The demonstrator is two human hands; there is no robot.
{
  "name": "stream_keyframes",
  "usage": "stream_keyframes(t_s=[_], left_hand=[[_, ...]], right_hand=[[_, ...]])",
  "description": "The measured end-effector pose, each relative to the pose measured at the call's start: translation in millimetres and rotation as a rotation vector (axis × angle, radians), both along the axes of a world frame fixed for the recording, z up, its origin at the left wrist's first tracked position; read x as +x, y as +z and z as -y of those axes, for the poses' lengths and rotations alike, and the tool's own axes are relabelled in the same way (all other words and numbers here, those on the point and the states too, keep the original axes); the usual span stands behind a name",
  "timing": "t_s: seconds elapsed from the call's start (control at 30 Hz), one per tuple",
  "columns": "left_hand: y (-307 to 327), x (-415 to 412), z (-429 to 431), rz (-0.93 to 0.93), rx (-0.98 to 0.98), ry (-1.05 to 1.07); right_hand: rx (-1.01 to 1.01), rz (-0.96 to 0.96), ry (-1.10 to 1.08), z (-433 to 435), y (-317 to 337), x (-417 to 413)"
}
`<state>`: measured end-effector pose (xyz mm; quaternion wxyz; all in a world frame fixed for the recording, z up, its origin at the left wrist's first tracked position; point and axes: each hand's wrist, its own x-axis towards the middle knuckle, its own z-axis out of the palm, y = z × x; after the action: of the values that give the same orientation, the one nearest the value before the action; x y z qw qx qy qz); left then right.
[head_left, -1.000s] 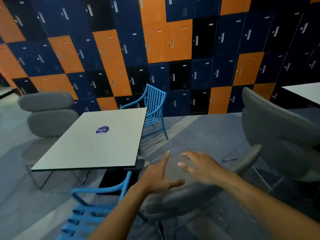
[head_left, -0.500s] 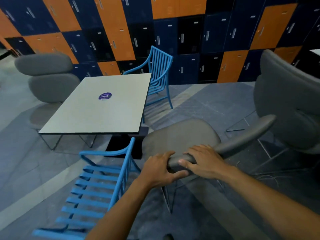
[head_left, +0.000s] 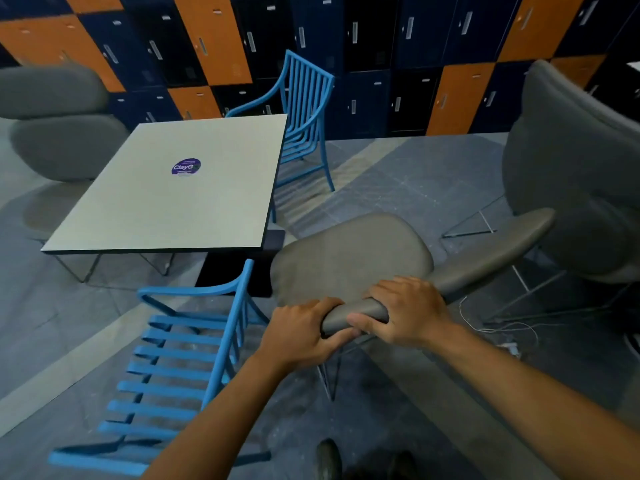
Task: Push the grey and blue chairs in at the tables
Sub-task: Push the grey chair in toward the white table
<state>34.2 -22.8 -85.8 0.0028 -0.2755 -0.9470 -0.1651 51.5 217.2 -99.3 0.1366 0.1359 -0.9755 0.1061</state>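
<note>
Grey chair (head_left: pixel 349 261) at the near right corner of the table (head_left: pixel 166 202), your left hand (head_left: pixel 301 327) and right hand (head_left: pixel 408 313) clamped around its backrest edge, blue chair (head_left: pixel 166 368) just left, orange and navy lockers (head_left: pixel 346 46) behind.

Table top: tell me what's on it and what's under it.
On the table only a round purple sticker shows. Below, a dark pedestal base and thin wire legs of the grey chair show; the top hides everything else underneath.
</note>
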Motion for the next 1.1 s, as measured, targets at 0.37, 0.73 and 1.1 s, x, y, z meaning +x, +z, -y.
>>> stream_keyframes(t_s=[0.37,0.73,1.1], left_hand=[[1,-4,-16,0.0,0.017,0.028],[6,-4,-46,-0.004,-0.025,0.073],[-3,-9,-109,-0.032,-0.042,0.133]], right_hand=[[-0.027,-0.076,0.089,-20,2,-10],[-0.026,-0.063,0.132,-49,2,-23],[0.034,0.013,0.202,-113,8,-47]])
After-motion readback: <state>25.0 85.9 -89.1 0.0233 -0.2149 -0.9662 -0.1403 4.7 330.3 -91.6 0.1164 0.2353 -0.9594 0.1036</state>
